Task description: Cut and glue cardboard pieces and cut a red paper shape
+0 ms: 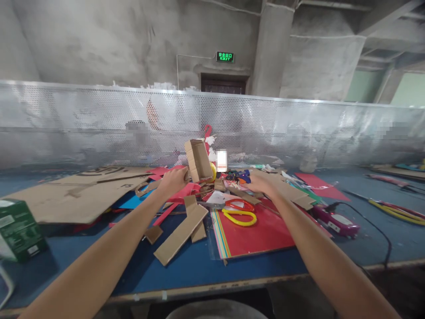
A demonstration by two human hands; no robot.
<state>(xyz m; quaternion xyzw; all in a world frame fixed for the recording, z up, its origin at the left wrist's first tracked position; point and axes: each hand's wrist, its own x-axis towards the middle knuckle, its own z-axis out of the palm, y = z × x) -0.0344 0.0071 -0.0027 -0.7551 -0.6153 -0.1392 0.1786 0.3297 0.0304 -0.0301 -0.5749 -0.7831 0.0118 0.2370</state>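
Observation:
My left hand point(173, 180) reaches forward over the blue table point(186, 270) and closes on the base of a small upright cardboard box piece point(198, 160). My right hand point(262, 184) lies knuckles-up on a pile of cardboard scraps point(292, 190) and coloured bits; its fingers are hidden from me. Between the two arms lie scissors with red and yellow handles point(239, 212) on a red sheet of paper point(262, 235). Cardboard strips point(181, 235) rest in front of my left hand, and pink paper strips point(179, 197) lie beneath it.
A large flat cardboard sheet point(69, 195) covers the table's left side, with a green box point(18, 230) at the left edge. A purple glue gun point(335, 220) with a black cable lies to the right. A perforated metal screen point(99, 124) stands behind the table.

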